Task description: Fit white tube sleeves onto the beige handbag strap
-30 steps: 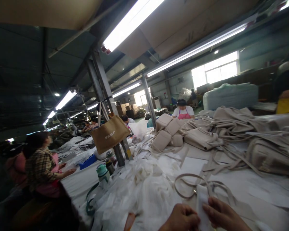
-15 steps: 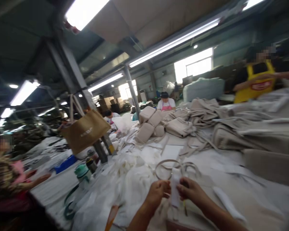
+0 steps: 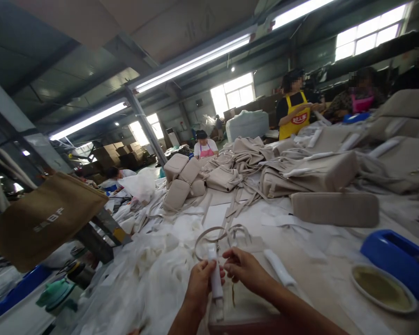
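My left hand (image 3: 199, 284) is closed around a narrow white roll of paper or cloth (image 3: 214, 279), held upright over the table. My right hand (image 3: 244, 267) pinches at the top of the same roll from the right, fingers pressed together. A beige strap loop (image 3: 209, 235) lies on the table just beyond both hands. A second white roll (image 3: 279, 273) rests to the right of my right wrist. Below my hands lies a flat beige piece (image 3: 244, 302).
Piles of beige bags (image 3: 226, 177) and straps cover the table's middle and far side. A blue tray (image 3: 394, 253) and a shallow dish (image 3: 382, 288) sit at right. A brown tote (image 3: 42, 218) hangs at left. Crumpled white sheets (image 3: 150, 270) lie left. Several people work around.
The view has swung to the right and down, bringing the blue tray and dish into sight. My hands stay together on the white roll, now seen more fully.
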`<state>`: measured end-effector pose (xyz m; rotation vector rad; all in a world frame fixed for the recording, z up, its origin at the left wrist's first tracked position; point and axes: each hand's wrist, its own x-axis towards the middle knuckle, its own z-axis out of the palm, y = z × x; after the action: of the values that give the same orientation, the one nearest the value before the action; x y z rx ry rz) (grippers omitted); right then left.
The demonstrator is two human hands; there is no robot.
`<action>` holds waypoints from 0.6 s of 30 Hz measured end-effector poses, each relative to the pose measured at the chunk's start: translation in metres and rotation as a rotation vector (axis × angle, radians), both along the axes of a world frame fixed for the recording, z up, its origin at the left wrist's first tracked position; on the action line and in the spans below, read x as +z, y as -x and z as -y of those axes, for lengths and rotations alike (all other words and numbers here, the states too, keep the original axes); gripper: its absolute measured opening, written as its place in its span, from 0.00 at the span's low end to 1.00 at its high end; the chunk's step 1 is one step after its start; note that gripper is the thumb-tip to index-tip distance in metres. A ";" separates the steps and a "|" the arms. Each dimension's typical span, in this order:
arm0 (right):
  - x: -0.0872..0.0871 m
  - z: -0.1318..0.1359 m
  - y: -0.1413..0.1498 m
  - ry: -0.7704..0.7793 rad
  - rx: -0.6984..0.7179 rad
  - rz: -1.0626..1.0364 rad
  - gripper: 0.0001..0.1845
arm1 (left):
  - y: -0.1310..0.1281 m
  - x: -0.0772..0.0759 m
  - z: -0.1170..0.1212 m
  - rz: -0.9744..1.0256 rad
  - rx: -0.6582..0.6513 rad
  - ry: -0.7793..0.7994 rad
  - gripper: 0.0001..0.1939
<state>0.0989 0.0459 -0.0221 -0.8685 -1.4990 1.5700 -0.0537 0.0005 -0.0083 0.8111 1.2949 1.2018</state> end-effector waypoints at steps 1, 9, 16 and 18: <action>0.004 0.000 -0.009 -0.043 -0.012 0.043 0.12 | 0.001 -0.002 -0.001 -0.004 0.016 0.020 0.17; 0.013 -0.025 -0.103 -0.155 -0.226 0.308 0.12 | -0.001 -0.016 -0.011 -0.211 -0.006 0.060 0.14; -0.008 -0.073 -0.134 -0.335 -0.273 0.732 0.15 | 0.009 -0.022 -0.003 -0.677 -0.024 -0.086 0.18; -0.007 -0.089 -0.118 -0.361 -0.253 0.789 0.17 | 0.013 -0.034 0.002 -0.720 -0.032 -0.072 0.22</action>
<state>0.2173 0.1347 -0.0287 -1.4807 -2.0182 0.7440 -0.0669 -0.0015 -0.0426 1.3886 1.8044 0.9597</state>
